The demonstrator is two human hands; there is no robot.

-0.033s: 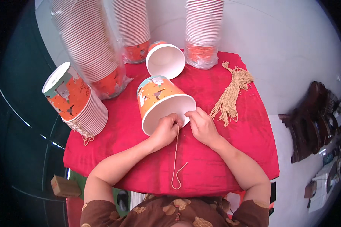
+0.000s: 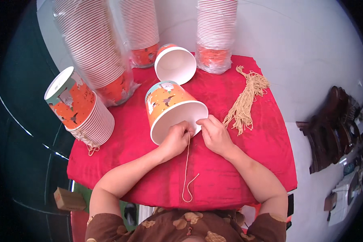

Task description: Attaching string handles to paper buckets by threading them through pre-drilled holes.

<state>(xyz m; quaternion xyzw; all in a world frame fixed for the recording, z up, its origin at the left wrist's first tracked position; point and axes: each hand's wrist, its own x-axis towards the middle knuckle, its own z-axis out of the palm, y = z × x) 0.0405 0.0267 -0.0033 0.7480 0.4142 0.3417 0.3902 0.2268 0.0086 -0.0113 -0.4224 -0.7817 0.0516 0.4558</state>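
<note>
An orange paper bucket [image 2: 171, 99] with printed figures lies tilted on the table, its white opening facing me. At its lower right rim, my left hand [image 2: 176, 139] is closed on a thin beige string [image 2: 186, 169], whose loose end hangs toward the table's front edge and curls. Just to the right, my right hand [image 2: 215, 135] pinches at the bucket's rim with thumb and finger; whether string is also between these fingertips is hidden. Behind stands a second paper bucket [image 2: 176, 64] on its side. To the right lies a bundle of beige strings [image 2: 246, 103].
Nested buckets [image 2: 78, 103] lean at the left, strings hanging from them. Tall plastic-wrapped bucket stacks [image 2: 92, 44] stand at the back, with another wrapped stack [image 2: 216, 36] farther right. A red cloth [image 2: 246, 169] covers the table. A cardboard box [image 2: 69, 199] sits low at left.
</note>
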